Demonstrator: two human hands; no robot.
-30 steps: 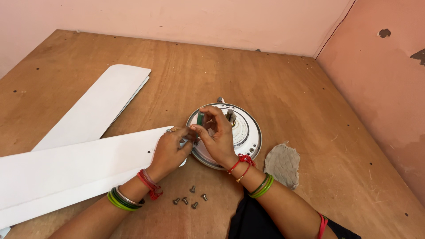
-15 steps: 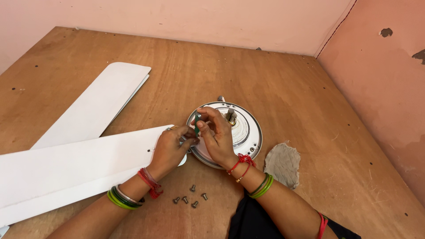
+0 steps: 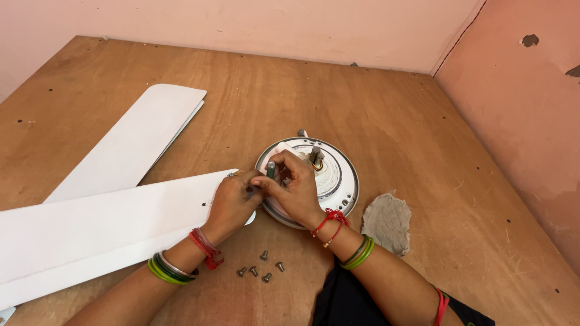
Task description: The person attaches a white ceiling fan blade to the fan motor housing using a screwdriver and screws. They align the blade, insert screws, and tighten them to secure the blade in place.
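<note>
A round white and silver fan motor [image 3: 338, 175] lies on the wooden floor. The near white fan blade [image 3: 109, 232] reaches from the left, its end meeting the motor's left rim. My left hand [image 3: 232, 202] presses on that blade end, fingers pinched at the joint. My right hand [image 3: 297, 192] lies over the motor's left side and grips a small screwdriver [image 3: 270, 169] with a dark green handle, held upright at the joint. The tool's tip and the joint are hidden by my fingers.
A second white blade [image 3: 136, 142] lies farther back on the left. Several loose screws [image 3: 261, 271] sit on the floor near my wrists. A grey cloth [image 3: 388, 220] lies right of the motor. Pink walls close the back and right side.
Both hands stay at the joint and shift only slightly. The screwdriver's handle sits a little lower than before.
</note>
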